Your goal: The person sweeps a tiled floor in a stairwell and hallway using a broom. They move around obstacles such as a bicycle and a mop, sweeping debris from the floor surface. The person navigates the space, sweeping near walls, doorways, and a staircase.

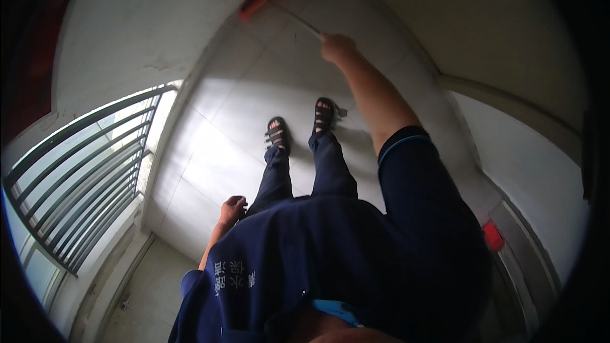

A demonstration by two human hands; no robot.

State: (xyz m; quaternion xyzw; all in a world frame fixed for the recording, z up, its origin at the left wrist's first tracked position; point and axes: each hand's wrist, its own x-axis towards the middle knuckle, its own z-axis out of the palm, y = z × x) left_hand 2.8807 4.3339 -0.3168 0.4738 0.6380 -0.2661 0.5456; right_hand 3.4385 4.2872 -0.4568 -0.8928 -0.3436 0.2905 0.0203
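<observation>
My right hand is stretched far ahead, closed around the thin pale handle of a broom. The broom's red-orange head is blurred and meets the floor by the left wall's base. My left hand hangs low beside my left thigh, its fingers curled in. Whether anything is inside those fingers is too small and dark to make out. Both my feet, in dark strapped sandals, stand on the pale tiled floor between the hands.
Grey metal bars guard a bright opening on the left. A pale wall rises at the far left, and another wall bounds the right. Near the lower right lies a small red object. A closed door stands at lower left.
</observation>
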